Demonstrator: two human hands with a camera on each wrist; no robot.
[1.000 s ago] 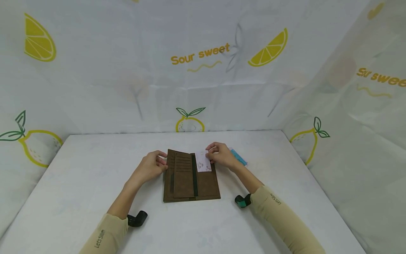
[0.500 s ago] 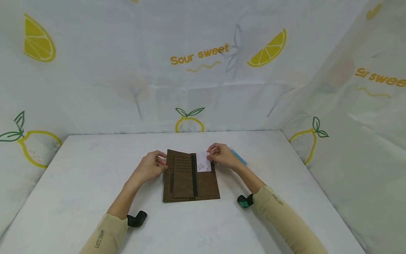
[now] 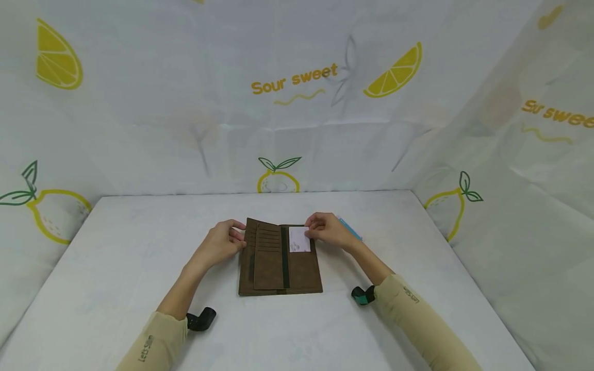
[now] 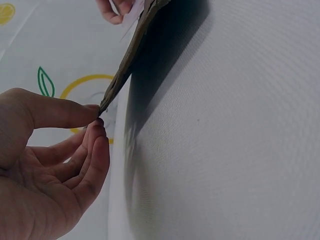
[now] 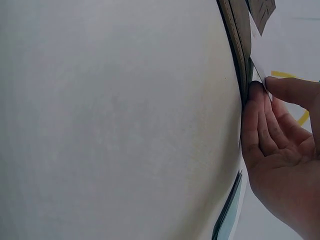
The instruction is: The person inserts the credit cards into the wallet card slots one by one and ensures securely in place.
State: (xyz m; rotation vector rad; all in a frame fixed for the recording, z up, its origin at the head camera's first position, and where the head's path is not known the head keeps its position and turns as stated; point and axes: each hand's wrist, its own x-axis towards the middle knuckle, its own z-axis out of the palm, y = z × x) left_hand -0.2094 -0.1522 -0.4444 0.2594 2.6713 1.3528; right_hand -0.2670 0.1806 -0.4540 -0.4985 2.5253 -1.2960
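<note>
My left hand (image 3: 221,243) pinches the open wallet (image 3: 280,265) edge; my right hand (image 3: 327,231) pinches a white card (image 3: 299,239), which could buckle if pushed askew.

You have a brown wallet (image 3: 280,260) on a white tabletop (image 3: 116,268). Your card (image 3: 299,239) is white; the backdrop (image 3: 297,93) shows yellow lemons

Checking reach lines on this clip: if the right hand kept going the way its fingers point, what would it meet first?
The right hand points leftward across the open wallet, so beyond the white card in its grip it would probably meet the wallet's centre fold, then the left hand; depth is unclear.
</note>
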